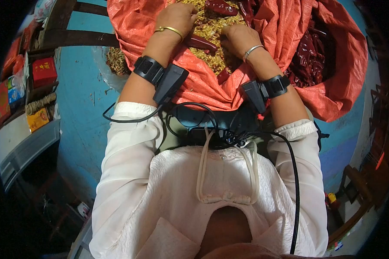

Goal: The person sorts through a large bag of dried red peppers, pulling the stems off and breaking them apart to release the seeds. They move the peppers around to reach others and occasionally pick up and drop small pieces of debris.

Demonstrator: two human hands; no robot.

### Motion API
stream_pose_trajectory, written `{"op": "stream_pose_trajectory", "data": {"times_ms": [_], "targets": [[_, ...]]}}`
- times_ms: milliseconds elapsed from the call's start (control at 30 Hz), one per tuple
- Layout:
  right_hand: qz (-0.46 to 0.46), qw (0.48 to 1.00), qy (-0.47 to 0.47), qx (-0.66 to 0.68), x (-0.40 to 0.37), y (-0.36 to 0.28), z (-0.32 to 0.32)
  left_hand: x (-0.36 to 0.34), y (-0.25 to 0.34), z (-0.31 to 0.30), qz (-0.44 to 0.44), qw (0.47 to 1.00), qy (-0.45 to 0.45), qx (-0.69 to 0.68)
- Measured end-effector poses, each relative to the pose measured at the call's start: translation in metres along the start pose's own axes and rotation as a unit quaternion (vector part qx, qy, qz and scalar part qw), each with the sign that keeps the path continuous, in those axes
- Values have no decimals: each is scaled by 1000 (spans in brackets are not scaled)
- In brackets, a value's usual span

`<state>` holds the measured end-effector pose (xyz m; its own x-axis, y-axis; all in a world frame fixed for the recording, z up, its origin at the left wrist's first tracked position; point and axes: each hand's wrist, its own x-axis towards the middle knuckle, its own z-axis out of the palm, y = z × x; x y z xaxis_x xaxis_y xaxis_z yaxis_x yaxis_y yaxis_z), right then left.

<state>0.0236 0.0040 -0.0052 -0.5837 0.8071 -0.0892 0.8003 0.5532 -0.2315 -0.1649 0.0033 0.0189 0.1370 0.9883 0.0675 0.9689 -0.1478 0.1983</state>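
A red woven sack (209, 93) lies open in front of me, holding a heap of yellow seed-like bits (209, 28) with dried red chillies in it. My left hand (176, 19), a gold bangle on its wrist, is at the heap's left side with its fingers curled. One dark red chilli (202, 43) lies between my two hands. At the heap's right side is my right hand (241, 41), wearing a silver bangle, its fingers bent down towards the seeds. What either hand's fingertips hold is hidden. Another large chilli (220, 7) rests farther back.
On the right, a second red sack (348, 82) is filled with glossy dried chillies (309, 54). A clear plastic bag (112, 60) of brown dried stuff sits left on the blue floor (80, 112). Black cables (294, 190) run from my wrist devices. A wooden chair (75, 38) stands upper left.
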Motion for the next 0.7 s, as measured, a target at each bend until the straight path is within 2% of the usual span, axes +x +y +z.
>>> {"op": "stream_pose_trajectory", "data": {"times_ms": [100,200,367,433,500,567,633,700], "targets": [[23,998,-51,-30,-3,1,-11,6,5,-2,-27,999,-21,1],[46,999,-21,-3,-4,6,-12,11,5,0,-39,998,-37,26],[17,1000,18,19,-1,10,-7,14,1,-1,-28,999,-32,27],[8,999,35,30,-2,6,-6,15,-5,-5,-95,994,-39,37],[-1,998,56,40,0,2,-6,16,-10,-6,-86,996,-27,27],[-31,999,-9,6,1,0,-4,16,-14,-4,-67,998,-7,3],[-38,999,-18,-6,3,3,-2,17,-11,4,-38,999,-3,-11],[-22,998,37,42,2,5,-5,17,-5,7,-9,1000,2,-26]]}}
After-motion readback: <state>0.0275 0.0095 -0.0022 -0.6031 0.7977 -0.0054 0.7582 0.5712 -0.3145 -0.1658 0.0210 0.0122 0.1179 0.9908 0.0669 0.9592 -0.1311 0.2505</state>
